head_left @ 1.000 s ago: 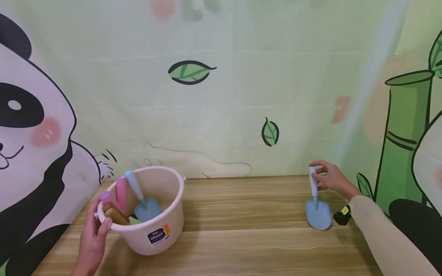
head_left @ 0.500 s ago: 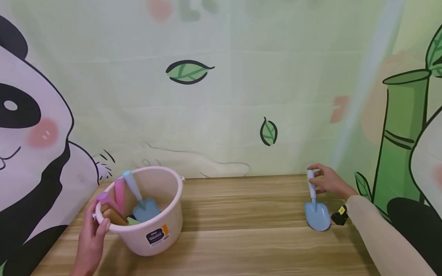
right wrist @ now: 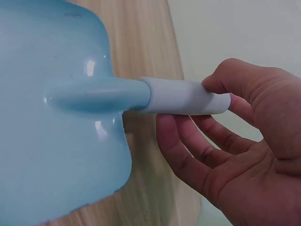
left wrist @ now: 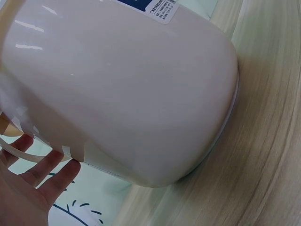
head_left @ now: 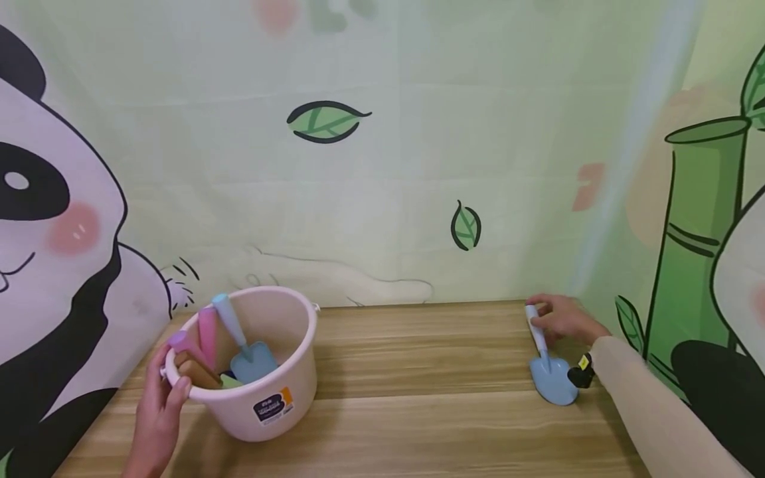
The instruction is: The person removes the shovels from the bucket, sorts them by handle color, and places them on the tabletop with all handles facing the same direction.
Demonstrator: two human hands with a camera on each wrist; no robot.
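Note:
My left hand grips the rim of a pale pink bucket at the table's left, thumb over the near side. Inside the bucket lean a small blue shovel, two pink handles and a brown piece. Over at the right, my right hand pinches the white handle of a light blue toy shovel, whose blade points toward me, low over the tabletop. In the right wrist view the thumb lies on top of the handle, with curled fingers beneath it.
The wood-grain table runs back to a fabric backdrop printed with pandas, leaves and bamboo. A black wrist camera sits at the right sleeve. A printed label is on the bucket's front.
My right hand has lowered with the shovel, and its handle has tipped down to the left while the blade has swung slightly right. The left hand and bucket have stayed in place.

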